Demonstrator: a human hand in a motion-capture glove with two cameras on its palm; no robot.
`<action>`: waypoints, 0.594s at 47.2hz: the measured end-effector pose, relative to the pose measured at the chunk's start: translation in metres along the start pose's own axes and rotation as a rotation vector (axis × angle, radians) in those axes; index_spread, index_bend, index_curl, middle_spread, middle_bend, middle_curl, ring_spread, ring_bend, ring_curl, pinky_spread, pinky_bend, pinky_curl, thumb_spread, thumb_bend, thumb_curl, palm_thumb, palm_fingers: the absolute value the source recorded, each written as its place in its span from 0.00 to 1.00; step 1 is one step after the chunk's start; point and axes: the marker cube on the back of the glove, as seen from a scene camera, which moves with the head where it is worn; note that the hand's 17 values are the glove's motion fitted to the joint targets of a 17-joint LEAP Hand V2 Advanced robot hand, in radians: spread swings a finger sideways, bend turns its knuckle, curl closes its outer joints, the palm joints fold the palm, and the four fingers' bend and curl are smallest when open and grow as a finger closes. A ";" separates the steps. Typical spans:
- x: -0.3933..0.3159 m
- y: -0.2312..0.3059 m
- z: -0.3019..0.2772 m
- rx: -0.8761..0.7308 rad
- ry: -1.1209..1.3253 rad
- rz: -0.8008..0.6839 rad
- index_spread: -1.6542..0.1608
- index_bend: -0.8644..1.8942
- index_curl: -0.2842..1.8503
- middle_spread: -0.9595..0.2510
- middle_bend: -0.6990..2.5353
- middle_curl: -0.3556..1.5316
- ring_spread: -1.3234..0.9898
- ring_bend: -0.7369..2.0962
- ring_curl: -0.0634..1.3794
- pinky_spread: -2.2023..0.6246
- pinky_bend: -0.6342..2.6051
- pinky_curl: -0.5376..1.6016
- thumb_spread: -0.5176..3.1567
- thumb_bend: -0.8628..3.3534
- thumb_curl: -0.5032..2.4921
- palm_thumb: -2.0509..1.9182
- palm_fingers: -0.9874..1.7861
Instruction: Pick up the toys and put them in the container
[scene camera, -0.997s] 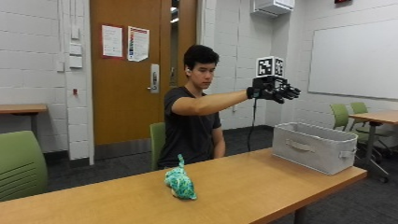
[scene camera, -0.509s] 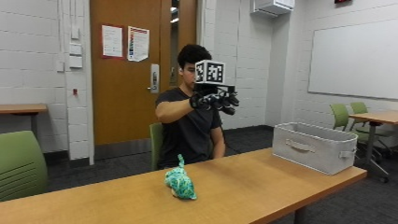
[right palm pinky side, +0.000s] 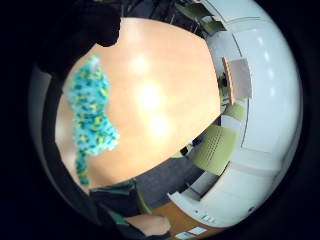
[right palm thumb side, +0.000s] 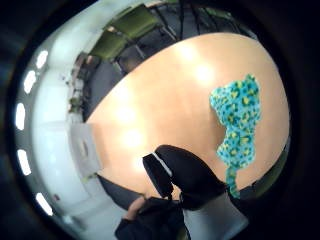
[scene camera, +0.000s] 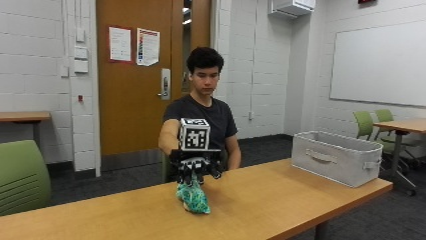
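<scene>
Outside view: the gloved right hand (scene camera: 195, 169) hangs directly over the green spotted plush toy (scene camera: 193, 196), which lies on the tabletop (scene camera: 279, 195) near its middle. The forearm reaches forward and down from the shoulder, palm facing the tabletop, fingers (scene camera: 188, 175) pointing down toward the toy's upper end. The fingers are spread and relaxed and grasp nothing; whether their tips touch the plush cannot be told. This pose suits a top-down grasp: the hand is centred over the toy so the fingers can close around its body.

The grey fabric container (scene camera: 336, 156) stands at 3 o'clock from the toy, well apart, near the tabletop's far end, with its opening upward to receive a drop from above.

Both palm views confirm the toy (right palm thumb side: 236, 116) lying flat on the bare tabletop, not lifted.
</scene>
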 end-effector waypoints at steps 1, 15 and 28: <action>0.001 0.000 0.007 -0.012 0.002 0.011 0.73 0.35 0.24 0.72 0.27 0.43 0.50 0.42 0.25 0.75 0.49 0.41 0.44 0.19 0.25 0.50 0.32; 0.016 -0.001 0.079 -0.104 -0.037 0.098 0.73 0.35 0.23 0.75 0.26 0.40 0.51 0.44 0.27 0.74 0.52 0.42 0.44 0.20 0.25 0.51 0.33; 0.008 0.008 0.075 -0.064 -0.116 0.132 0.71 0.30 0.16 0.63 0.33 0.41 0.41 0.69 0.38 0.64 0.61 0.44 0.49 0.25 0.27 0.61 0.60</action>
